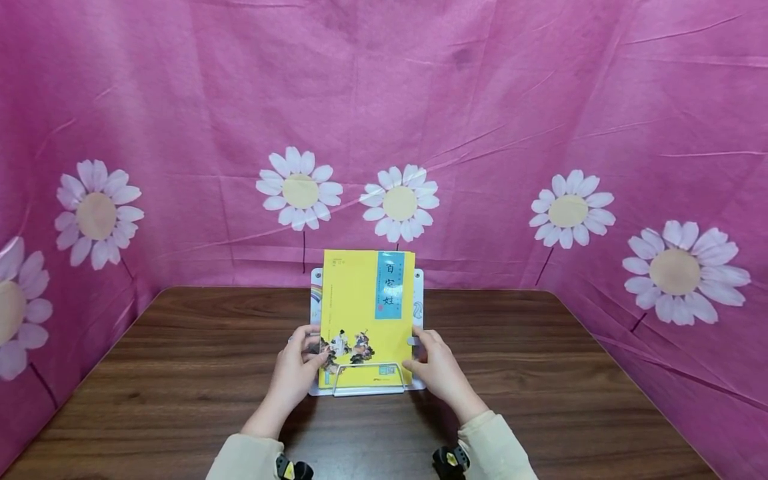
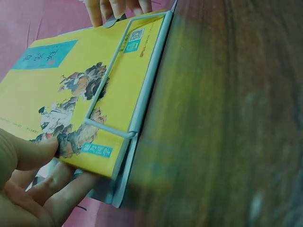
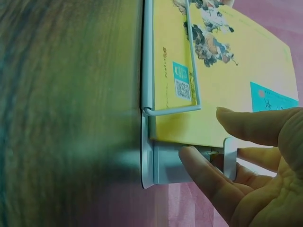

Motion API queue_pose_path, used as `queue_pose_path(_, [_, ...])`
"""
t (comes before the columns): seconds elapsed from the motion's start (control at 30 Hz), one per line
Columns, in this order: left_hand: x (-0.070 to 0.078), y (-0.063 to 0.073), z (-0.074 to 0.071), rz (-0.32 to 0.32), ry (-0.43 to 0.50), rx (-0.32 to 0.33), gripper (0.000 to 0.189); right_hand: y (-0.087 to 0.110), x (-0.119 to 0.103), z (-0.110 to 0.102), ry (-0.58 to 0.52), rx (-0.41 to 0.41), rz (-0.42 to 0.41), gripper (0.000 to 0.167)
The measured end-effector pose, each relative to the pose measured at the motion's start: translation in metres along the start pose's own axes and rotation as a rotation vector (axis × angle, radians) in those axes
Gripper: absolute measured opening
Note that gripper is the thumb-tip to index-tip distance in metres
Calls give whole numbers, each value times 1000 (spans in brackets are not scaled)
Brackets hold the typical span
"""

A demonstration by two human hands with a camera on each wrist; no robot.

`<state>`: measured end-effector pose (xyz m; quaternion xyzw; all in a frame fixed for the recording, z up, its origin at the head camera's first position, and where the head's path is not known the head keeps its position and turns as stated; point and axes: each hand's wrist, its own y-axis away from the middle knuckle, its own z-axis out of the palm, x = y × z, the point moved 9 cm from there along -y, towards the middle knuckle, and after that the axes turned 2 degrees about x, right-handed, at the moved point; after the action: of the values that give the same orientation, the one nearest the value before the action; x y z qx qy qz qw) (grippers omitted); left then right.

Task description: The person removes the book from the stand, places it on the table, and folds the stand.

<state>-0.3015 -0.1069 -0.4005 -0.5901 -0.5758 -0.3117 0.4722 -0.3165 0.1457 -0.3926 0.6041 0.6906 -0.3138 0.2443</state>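
Observation:
A yellow book (image 1: pixel 360 300) with a blue title label stands upright, leaning on a white book stand (image 1: pixel 418 287). The stand's wire bar (image 1: pixel 369 392) crosses the lower front of the cover. My left hand (image 1: pixel 294 370) grips the book's left edge, thumb on the cover (image 2: pixel 90 109) and fingers behind. At the opposite edge my right hand (image 1: pixel 441 370) holds the book, its thumb over the cover and a fingertip at the book's side. Beside those right fingers sticks out a small grey side clip (image 3: pixel 230 158) of the stand. Most of the stand's back is hidden by the book.
The stand rests on a dark brown wooden table (image 1: pixel 510 373). Behind and around the table hangs a pink cloth (image 1: pixel 480 100) printed with large white daisies. Each cuff has a black wrist device (image 1: pixel 451 461) near it.

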Motion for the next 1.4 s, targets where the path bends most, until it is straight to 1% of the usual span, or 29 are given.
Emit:
queue_pose_path(0.1, [2,-1,-4,14,-2,29,40,0,0,0,-10,-3,-1,61])
queue_pose_path(0.23, [2,-1,-6,14,-8,24,41,0,0,1,-22,-8,9,57])
queue_pose_path(0.43, [2,-1,-10,18,-41,27,42,0,-1,0,-30,3,-7,52])
queue_pose_path(0.67, [0,-2,-9,-26,-16,-3,44,1,-4,0,-33,-1,-21,49])
queue_pose_path(0.77, [-1,-2,-8,-44,-31,-8,46,2,-6,1,-31,-7,-41,51])
queue_pose_path(0.87, [-2,-1,-7,-48,-51,-10,47,3,-9,1,-33,-9,-72,51])
queue_pose_path(0.97, [-1,0,-5,-24,-46,-19,45,4,-10,1,-35,-9,-93,51])
queue_pose_path(1.17, [-1,1,-1,24,25,-45,41,5,-11,1,-40,-5,-97,51])
queue_pose_path(1.4, [7,1,-8,62,10,-14,40,3,-10,0,-76,18,-89,50])
